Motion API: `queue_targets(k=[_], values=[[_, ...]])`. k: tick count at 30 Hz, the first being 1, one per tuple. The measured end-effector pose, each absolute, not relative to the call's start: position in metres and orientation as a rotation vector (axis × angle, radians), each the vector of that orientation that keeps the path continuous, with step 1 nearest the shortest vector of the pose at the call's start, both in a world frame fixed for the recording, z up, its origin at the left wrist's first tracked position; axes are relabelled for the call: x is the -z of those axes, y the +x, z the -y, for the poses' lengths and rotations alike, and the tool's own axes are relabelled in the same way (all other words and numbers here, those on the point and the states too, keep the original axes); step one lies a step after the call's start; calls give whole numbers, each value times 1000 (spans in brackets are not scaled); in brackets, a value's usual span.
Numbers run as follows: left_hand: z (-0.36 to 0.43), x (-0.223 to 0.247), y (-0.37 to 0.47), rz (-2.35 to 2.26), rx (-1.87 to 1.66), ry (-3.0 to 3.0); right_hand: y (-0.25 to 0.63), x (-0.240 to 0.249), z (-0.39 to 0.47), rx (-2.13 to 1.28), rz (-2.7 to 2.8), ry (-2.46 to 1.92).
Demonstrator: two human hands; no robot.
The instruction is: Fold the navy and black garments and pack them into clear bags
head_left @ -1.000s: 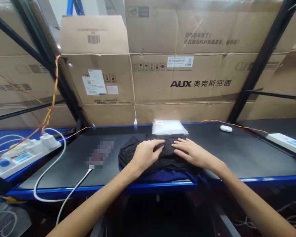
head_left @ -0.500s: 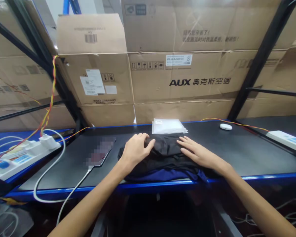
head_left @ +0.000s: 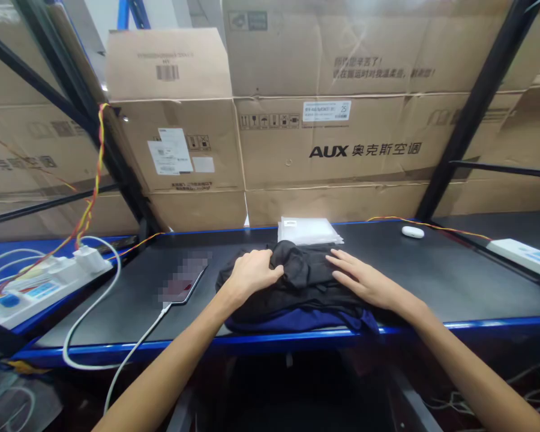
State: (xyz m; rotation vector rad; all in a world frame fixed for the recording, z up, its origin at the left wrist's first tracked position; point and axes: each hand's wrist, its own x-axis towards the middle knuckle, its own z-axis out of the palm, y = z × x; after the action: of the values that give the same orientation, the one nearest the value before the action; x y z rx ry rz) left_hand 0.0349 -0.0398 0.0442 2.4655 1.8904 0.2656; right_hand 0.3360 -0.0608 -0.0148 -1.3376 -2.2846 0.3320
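Note:
A crumpled heap of black cloth (head_left: 306, 270) rests at the table's front edge, with dark blue cloth (head_left: 292, 320) showing beneath it. On its left part, my left hand (head_left: 255, 273) has its fingers curled over a bunched fold, the fingertips partly hidden in the fabric and the thumb pointing right. My right hand (head_left: 360, 279) lies on the right part of the heap with its fingers stretched out and slightly spread. Just behind the cloth is a stack of clear plastic packets (head_left: 310, 231) with a small white label.
To the left lies a phone (head_left: 186, 282) with a white cable (head_left: 137, 345) plugged in. Power strips stand at the left (head_left: 40, 288) and right (head_left: 524, 255). A small white case (head_left: 413, 232) sits at the back right. Cardboard (head_left: 333, 168) walls the rear of the black tabletop (head_left: 432, 276).
Black cloth beside my left hand has bunched up into a raised fold. My left hand has shifted slightly right and down; my right hand has hardly moved.

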Motion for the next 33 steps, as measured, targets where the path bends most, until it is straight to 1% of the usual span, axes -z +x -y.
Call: queue_targets(k=[4, 8, 10, 14, 17, 21, 25, 29, 33], values=[[37, -56, 51, -1866, -432, 2414, 355, 16, 68, -350, 2165, -1387], [39, -60, 79, -1743, -651, 2406, 372, 25, 76, -366, 2096, -1449], [43, -51, 97, -1631, -694, 2486, 376, 30, 79, -372, 2093, -1476], [50, -20, 125, -1210, -679, 2776, 376, 33, 82, -363, 2097, -1493], [51, -5, 131, -1108, -611, 2851, 376, 33, 82, -354, 2097, -1487], [48, -13, 115, -950, -487, 2839, 373, 29, 79, -360, 2089, -1442], [42, -31, 79, -839, -360, 2742, 363, 10, 63, -390, 2071, -1333], [31, -32, 34, -1002, -368, 2685, 342, -12, 39, -374, 2191, -1221], [22, -17, -2, -1163, -234, 2645, 318, -18, 28, -415, 2485, -1098]])
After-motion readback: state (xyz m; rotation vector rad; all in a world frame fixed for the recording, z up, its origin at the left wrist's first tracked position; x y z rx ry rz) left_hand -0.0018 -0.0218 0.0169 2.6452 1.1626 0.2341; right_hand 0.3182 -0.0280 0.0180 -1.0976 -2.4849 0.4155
